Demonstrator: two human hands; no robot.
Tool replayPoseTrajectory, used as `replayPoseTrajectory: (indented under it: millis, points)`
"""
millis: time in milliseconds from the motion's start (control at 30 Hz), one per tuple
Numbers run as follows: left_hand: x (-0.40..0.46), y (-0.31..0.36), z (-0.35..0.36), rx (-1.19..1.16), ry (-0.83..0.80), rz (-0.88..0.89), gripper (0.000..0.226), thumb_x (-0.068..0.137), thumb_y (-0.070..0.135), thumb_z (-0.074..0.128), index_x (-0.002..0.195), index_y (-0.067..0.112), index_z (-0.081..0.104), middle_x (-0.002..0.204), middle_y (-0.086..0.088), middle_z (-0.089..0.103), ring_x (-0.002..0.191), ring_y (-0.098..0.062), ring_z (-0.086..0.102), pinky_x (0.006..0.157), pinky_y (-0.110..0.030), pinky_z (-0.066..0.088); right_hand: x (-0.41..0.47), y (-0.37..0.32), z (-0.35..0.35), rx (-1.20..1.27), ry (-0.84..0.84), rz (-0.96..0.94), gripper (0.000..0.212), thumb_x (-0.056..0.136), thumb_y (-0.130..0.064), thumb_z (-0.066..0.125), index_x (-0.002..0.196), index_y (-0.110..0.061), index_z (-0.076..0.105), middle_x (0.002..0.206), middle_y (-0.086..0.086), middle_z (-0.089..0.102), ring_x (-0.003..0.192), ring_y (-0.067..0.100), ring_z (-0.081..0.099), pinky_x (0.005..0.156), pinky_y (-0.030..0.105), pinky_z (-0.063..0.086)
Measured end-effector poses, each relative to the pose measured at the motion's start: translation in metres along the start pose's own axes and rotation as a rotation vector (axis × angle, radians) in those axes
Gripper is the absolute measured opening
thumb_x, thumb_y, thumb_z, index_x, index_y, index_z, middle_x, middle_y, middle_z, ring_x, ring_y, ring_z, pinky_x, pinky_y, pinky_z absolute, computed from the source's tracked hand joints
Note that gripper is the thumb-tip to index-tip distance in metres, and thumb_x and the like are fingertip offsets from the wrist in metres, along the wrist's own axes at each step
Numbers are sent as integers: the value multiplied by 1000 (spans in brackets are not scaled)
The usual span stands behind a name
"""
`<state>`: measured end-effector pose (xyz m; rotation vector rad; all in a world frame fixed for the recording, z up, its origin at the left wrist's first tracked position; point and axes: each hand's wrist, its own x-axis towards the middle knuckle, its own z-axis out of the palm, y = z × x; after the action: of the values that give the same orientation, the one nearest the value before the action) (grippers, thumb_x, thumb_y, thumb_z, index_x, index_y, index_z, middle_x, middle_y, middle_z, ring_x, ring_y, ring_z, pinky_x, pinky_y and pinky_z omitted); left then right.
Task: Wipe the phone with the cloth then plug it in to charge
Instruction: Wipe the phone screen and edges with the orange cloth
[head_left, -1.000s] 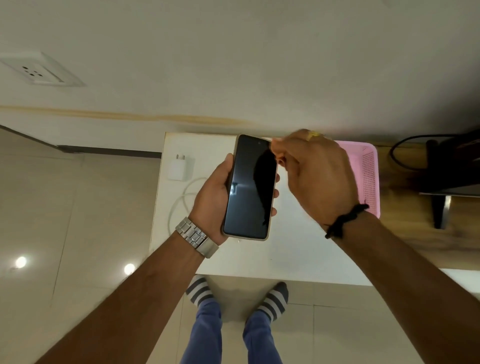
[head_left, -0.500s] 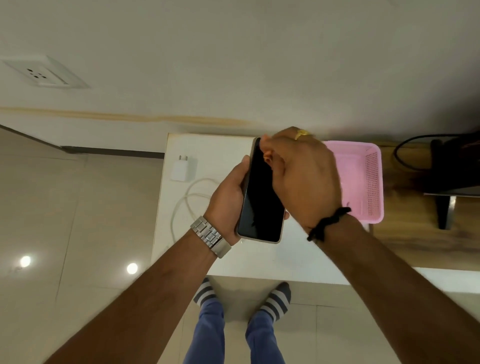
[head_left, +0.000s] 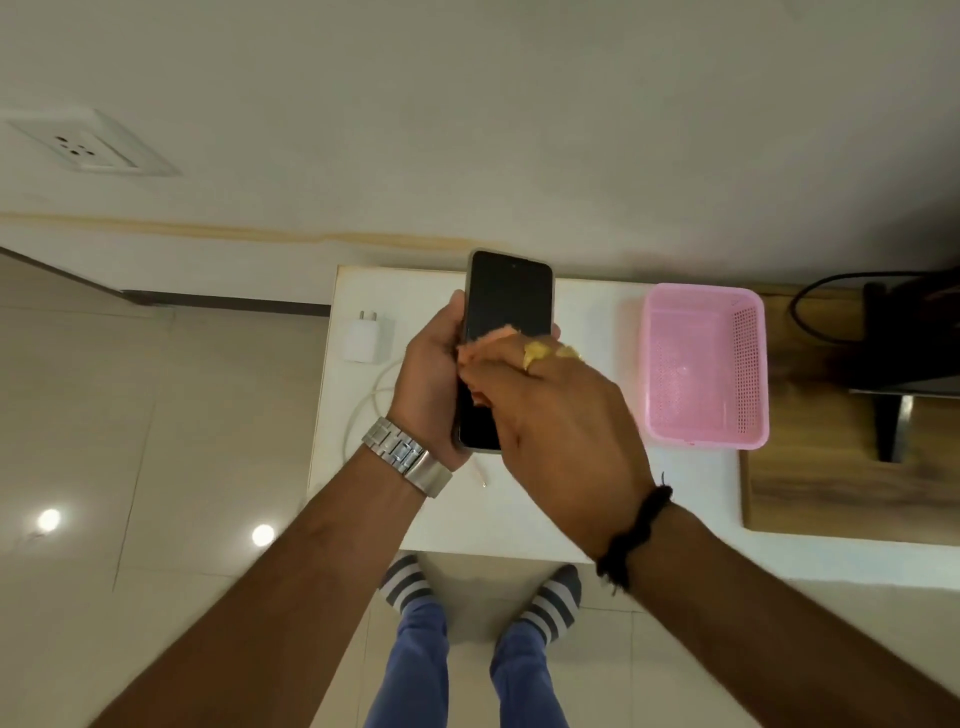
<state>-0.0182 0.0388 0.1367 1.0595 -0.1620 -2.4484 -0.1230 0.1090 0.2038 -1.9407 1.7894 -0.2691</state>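
My left hand (head_left: 428, 387) grips a dark-screened phone (head_left: 506, 304) upright above the white table (head_left: 566, 499), fingers wrapped around its left edge. My right hand (head_left: 550, 431) lies over the lower half of the screen and presses a small orange cloth (head_left: 488, 345) against the glass; only a corner of the cloth shows past the fingers. A white charger plug (head_left: 367, 338) lies on the table's left part, with its white cable (head_left: 363, 410) looping toward the front. A white wall socket (head_left: 85, 148) sits on the wall at the upper left.
A pink plastic basket (head_left: 753, 364) stands on the table to the right. Beyond it is a wooden board (head_left: 810, 488) with a dark stand and a black cable (head_left: 800, 312). Tiled floor lies to the left; my feet (head_left: 483, 587) are at the table's front edge.
The phone has turned from an angled pose to face-up and upright. My right hand has slid from the phone's top down to its lower half, and the orange cloth now shows.
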Motion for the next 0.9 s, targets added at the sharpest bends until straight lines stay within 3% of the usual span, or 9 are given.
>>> replayPoseTrajectory:
  millis: [67,200,300,367,433,567,667,767,900]
  points:
    - [-4,-2,0,-26,13,-38,61,94,62,52,119,10,71,131,-17,69,113,-33,69,108,-45,49,-3,9,-3,-2,-32,-19,31,98,-28,56,126,-18,64,122,5,67,107,22,63,95,35,54]
    - [1,-11,1,-24,-28,-5,53,102,51,44,106,14,81,109,-11,78,100,-27,75,90,-38,60,30,21,-16,-9,244,111,31,92,-20,47,110,-15,72,110,4,71,99,25,63,83,39,55]
    - [2,-3,2,11,21,26,56,99,57,45,104,14,81,112,-12,76,102,-28,74,92,-39,58,11,5,-3,-20,161,70,34,92,-21,45,112,-13,70,112,7,71,98,26,66,84,39,58]
    - [1,-1,-2,57,48,15,64,96,63,44,116,13,78,121,-15,73,109,-31,70,103,-43,51,-12,-6,4,45,67,17,25,90,-12,63,113,-9,71,108,12,72,93,30,70,83,44,61]
    - [-1,-6,-2,63,68,-18,68,96,64,45,130,11,70,130,-17,69,117,-32,66,112,-45,42,-10,2,-1,21,52,-18,23,90,-12,64,112,-10,72,106,11,72,92,29,69,83,43,60]
    - [0,-6,11,18,39,74,50,101,51,48,125,12,68,116,-11,70,107,-28,68,105,-41,46,27,12,-13,2,270,83,25,93,-14,54,110,-14,72,109,5,71,99,25,64,86,39,55]
    - [-1,4,13,42,23,83,59,98,55,46,131,10,68,125,-16,65,108,-30,65,103,-42,46,11,-5,0,44,209,62,16,91,-9,61,105,-12,69,103,9,71,89,26,68,80,39,61]
    - [-3,5,12,63,21,76,64,98,59,43,126,8,71,119,-18,68,98,-29,67,91,-39,53,-15,-10,6,135,193,-51,24,77,8,68,100,5,70,93,26,73,77,42,73,68,50,63]
    - [-1,-6,19,8,26,74,52,99,53,49,115,12,77,111,-11,73,105,-27,69,102,-40,48,23,10,-12,18,303,48,25,93,-15,53,111,-15,72,111,4,70,97,24,65,83,36,56]
